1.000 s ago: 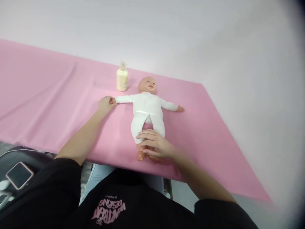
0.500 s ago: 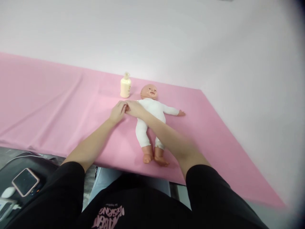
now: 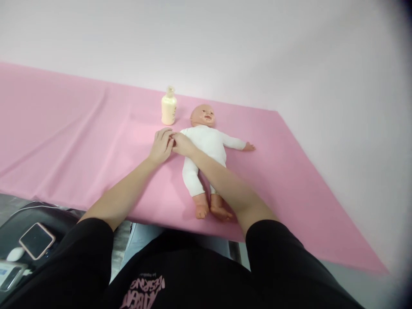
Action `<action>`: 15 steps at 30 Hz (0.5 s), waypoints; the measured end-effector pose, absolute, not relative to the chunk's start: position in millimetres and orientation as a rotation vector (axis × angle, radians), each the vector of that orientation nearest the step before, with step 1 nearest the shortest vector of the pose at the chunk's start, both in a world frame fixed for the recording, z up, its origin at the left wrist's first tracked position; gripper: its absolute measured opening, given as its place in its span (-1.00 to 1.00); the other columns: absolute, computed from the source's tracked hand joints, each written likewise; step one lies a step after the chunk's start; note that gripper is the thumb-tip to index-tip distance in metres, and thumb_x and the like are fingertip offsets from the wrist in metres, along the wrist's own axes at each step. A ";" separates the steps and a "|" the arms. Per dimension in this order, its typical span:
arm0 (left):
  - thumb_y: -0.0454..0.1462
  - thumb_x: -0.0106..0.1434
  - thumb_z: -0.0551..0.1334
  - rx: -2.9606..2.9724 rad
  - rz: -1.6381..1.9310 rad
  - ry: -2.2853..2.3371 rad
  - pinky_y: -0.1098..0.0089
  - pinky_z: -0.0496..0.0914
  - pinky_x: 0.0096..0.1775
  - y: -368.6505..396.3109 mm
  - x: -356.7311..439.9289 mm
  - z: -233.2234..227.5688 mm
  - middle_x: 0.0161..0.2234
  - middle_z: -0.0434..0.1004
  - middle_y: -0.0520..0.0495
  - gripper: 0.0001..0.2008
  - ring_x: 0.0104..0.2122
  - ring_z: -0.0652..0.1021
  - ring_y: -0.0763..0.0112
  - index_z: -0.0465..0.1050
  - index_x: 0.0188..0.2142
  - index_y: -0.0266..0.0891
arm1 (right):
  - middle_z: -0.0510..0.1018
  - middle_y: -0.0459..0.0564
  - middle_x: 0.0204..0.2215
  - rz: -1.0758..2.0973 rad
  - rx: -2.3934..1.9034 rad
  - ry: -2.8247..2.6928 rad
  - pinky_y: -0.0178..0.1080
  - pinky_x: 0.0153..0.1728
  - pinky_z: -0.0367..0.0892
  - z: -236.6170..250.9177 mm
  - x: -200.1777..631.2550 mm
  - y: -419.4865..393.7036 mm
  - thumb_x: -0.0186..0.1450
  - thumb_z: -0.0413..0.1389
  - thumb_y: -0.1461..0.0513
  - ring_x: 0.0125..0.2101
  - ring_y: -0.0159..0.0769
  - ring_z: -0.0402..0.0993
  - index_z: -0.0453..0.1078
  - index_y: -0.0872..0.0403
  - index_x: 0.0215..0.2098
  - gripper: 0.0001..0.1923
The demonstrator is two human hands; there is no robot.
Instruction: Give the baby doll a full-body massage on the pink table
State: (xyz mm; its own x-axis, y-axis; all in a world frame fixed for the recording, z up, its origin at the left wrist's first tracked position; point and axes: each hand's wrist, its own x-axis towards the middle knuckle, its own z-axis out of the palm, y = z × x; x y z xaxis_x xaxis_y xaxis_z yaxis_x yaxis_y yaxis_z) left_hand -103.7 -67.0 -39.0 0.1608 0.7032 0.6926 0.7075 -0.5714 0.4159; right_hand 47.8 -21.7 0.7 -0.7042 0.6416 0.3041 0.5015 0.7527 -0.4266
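Observation:
A baby doll [image 3: 209,143] with a white cloth body lies on its back on the pink sheet, head away from me and feet towards me. Its arm on my left reaches into my hands, which mostly cover it. My left hand [image 3: 161,146] is curled around the doll's hand at the end of that arm. Right beside it, touching, my right hand [image 3: 183,144] is closed over the same arm near the wrist. My right forearm crosses above the doll's belly and leg. A cream-coloured pump bottle [image 3: 169,108] stands upright just beyond my hands.
The pink sheet [image 3: 64,141] covers the table, with soft creases on the left. A white wall [image 3: 206,47] rises behind it. At lower left, a dark seat [image 3: 19,219] holds a phone-like device [image 3: 37,241], a white rounded object [image 3: 15,254] and another device [image 3: 9,274].
My left hand's fingers have shifted slightly and spread a little over the doll's hand. Both hands stay at the same arm. The view has tilted slightly; doll and bottle appear a bit higher.

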 end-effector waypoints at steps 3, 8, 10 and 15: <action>-0.09 0.54 -0.13 -2.479 -1.430 -1.426 -0.07 0.26 0.34 -67.5 -102.3 -37.1 0.23 0.42 -0.35 -0.55 0.25 0.40 0.05 0.35 0.16 -0.24 | 0.70 0.25 -0.14 0.382 -0.966 -2.534 -0.22 -0.13 0.40 1.3 47.3 -24.3 0.25 0.15 0.34 -0.19 -0.10 0.61 0.57 0.28 -0.09 -0.71; -0.01 0.53 -0.08 -2.606 -1.478 -1.392 -0.04 0.26 0.36 -69.0 -99.7 -33.2 0.23 0.43 -0.36 -0.52 0.28 0.42 0.07 0.29 0.23 -0.23 | 0.71 0.25 -0.17 0.229 -1.069 -2.585 -0.20 -0.14 0.41 1.5 47.5 -26.3 0.34 0.11 0.29 -0.18 -0.06 0.64 0.60 0.24 -0.11 -0.73; 0.03 0.53 -0.09 -2.614 -1.475 -1.392 -0.01 0.27 0.35 -70.8 -99.4 -31.6 0.22 0.44 -0.36 -0.49 0.28 0.42 0.08 0.29 0.23 -0.23 | 0.72 0.25 -0.19 0.180 -1.098 -2.597 -0.20 -0.16 0.40 2.7 48.3 -27.5 0.36 0.10 0.26 -0.18 -0.04 0.65 0.61 0.23 -0.11 -0.72; 0.09 0.54 -0.17 -2.627 -1.467 -1.412 0.05 0.32 0.32 -75.4 -100.5 -26.8 0.20 0.47 -0.36 -0.39 0.25 0.46 0.10 0.30 0.24 -0.27 | 0.73 0.23 -0.20 0.128 -1.142 -2.586 -0.19 -0.21 0.36 7.6 49.9 -32.5 0.35 0.12 0.19 -0.19 0.01 0.66 0.63 0.18 -0.14 -0.71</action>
State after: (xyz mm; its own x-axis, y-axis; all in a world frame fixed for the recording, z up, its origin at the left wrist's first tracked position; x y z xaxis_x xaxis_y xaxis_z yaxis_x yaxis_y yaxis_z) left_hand -100.5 -75.4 -26.8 0.2558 0.7458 0.6152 0.5862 -0.6257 0.5147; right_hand 49.9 -32.5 7.6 -0.6337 0.7339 0.2447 0.7062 0.6779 -0.2044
